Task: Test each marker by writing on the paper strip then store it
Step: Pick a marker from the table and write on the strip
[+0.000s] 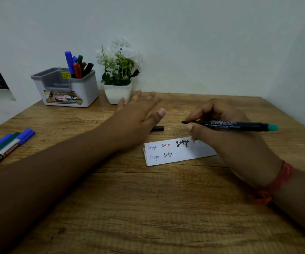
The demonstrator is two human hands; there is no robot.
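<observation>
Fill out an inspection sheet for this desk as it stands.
Surface: wooden table, grain visible.
Job's things: paper strip bears five written words; uncapped marker off the paper; black cap lying on the table; organizer holds several markers; loose markers at left edge.
Clutter: potted plant.
Grippers: left hand flat, fingers straight; right hand grips the marker.
Cables: nothing seen.
Surroundings: plain wall.
</observation>
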